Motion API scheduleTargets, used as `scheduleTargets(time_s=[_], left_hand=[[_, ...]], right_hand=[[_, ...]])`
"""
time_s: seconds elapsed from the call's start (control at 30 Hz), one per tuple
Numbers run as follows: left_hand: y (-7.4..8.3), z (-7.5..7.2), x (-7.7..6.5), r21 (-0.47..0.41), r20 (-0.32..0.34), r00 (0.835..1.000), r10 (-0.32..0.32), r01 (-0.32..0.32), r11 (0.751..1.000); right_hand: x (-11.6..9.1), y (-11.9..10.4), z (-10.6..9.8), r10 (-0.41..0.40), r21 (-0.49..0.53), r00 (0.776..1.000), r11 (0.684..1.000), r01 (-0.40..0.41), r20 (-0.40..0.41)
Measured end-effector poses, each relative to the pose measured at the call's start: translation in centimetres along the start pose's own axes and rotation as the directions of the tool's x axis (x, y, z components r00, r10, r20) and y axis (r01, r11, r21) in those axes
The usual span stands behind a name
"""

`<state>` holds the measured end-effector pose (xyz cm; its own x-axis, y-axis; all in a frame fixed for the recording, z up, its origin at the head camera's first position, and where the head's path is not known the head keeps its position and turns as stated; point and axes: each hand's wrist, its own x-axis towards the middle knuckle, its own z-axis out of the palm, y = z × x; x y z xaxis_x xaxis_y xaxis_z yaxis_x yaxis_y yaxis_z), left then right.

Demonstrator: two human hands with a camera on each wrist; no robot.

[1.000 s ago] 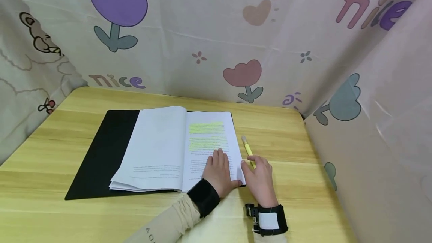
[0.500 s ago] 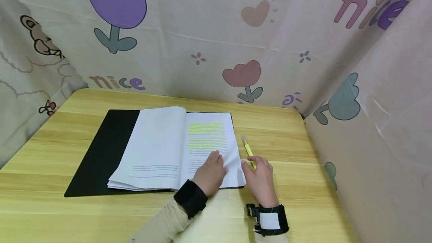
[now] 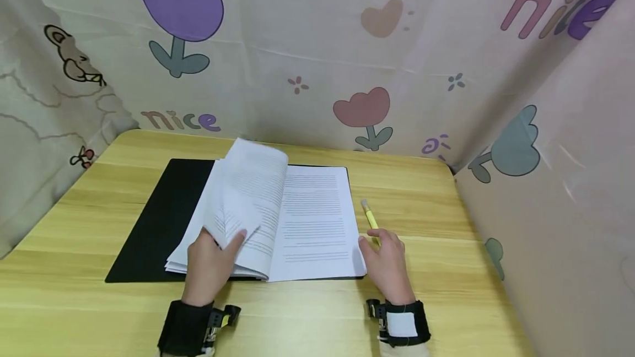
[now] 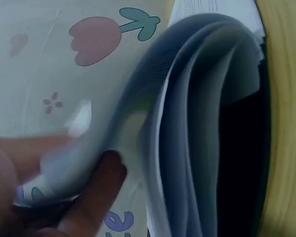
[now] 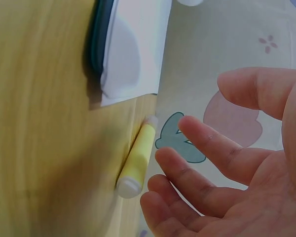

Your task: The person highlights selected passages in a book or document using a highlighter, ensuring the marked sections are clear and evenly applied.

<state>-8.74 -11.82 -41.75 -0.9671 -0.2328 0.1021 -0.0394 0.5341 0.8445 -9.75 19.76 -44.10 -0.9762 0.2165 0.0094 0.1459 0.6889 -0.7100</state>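
Note:
My left hand (image 3: 210, 263) pinches a curled paper sheet (image 3: 258, 180) between thumb and fingers, over the left side of an open black folder (image 3: 149, 225). In the left wrist view the sheet (image 4: 133, 94) bends in an arch, with more loose leaves (image 4: 175, 133) curving beside it. The right-hand page (image 3: 317, 219) lies flat and carries printed lines with no highlighting. My right hand (image 3: 389, 266) hovers near that page's lower right corner, fingers relaxed and holding nothing. Close by lies a yellow highlighter (image 5: 139, 153) on the table, partly behind this hand in the head view.
The folder rests on a light wooden table (image 3: 436, 302). A printed fabric curtain (image 3: 307, 26) hangs along the table's back and both sides. Each wrist wears a black strap (image 3: 186, 326) with a small camera.
My left hand has moved left from the right page, turning the sheet over with it. A page without highlighting now shows on the right. The right hand and highlighter have stayed put.

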Motion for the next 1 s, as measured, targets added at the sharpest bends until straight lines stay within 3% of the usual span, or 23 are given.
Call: scheduleTargets(time_s=[0.1,0.23,0.33,0.4,0.5,0.63,0.83,0.93,1.0], left_hand=[[0.4,0.3,-0.8,-0.103,-0.042,0.997,0.061,-0.065,0.993],[2.1,1.7,-0.8,-0.23,0.113,0.99,0.085,-0.058,0.972],[2.9,4.1,0.0,-0.221,0.196,0.972,0.131,-0.086,0.972],[3.2,5.6,0.6,-0.186,0.193,0.969,0.155,-0.119,0.975],[3.3,7.4,1.2,-0.127,0.137,0.968,0.213,-0.196,0.972],[3.3,8.6,1.7,-0.057,0.048,0.955,0.292,-0.289,0.956],[2.9,8.1,1.9,-0.074,0.022,0.964,0.266,-0.263,0.962],[1.9,6.1,2.0,0.004,-0.081,0.957,0.28,-0.281,0.96],[0.6,3.7,1.9,0.083,-0.169,0.955,0.246,-0.235,0.969]], right_hand=[[0.1,0.2,0.0,0.01,-0.004,1.0,1.0,-0.01,0.0],[0.2,0.5,0.2,0.03,-0.001,1.0,1.0,-0.03,-0.003],[0.1,0.7,0.3,0.038,0.005,0.999,0.999,-0.038,-0.016],[0.1,0.8,0.4,0.04,0.009,0.999,0.999,-0.039,-0.025],[0.0,0.9,0.5,0.03,0.006,0.999,1.0,-0.03,-0.033],[0.1,0.9,0.6,0.023,0.004,0.999,1.0,-0.023,-0.032],[0.2,0.7,0.3,0.017,-0.004,0.999,1.0,-0.017,-0.037],[0.3,0.7,0.1,0.025,0.001,0.999,1.0,-0.025,-0.046],[0.4,0.7,0.0,0.035,0.006,0.998,0.999,-0.034,-0.048]])
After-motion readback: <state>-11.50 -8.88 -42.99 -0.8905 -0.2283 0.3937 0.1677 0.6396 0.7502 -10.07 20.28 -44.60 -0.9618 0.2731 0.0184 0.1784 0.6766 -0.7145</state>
